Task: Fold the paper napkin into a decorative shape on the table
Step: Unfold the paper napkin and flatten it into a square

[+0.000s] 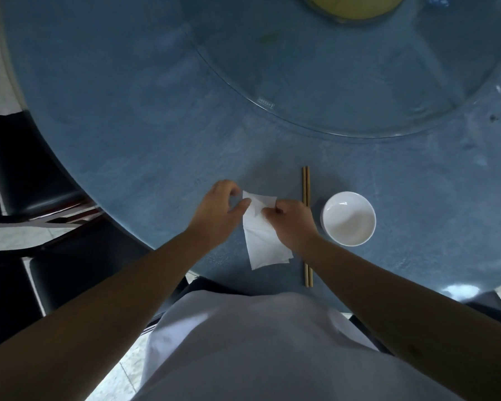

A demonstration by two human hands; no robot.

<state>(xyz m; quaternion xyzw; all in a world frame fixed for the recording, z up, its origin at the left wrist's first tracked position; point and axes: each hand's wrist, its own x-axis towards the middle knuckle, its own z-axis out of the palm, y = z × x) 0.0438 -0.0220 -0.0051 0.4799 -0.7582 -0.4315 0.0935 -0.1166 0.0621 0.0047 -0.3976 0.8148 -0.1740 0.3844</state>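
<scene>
Where round blue table (128, 125) nears person: white paper napkin (261, 244) flat, partly folded; left hand (217, 212) and right hand (292, 224) pinch far end; bowl (349, 218), chopsticks (306, 183) right.

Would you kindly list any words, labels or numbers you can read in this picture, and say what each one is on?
Small etched mark near the rim of the round glass turntable: lettering present, too small and blurred to read.
White paper napkin, white ceramic bowl, wooden chopsticks: no text visible.
</scene>
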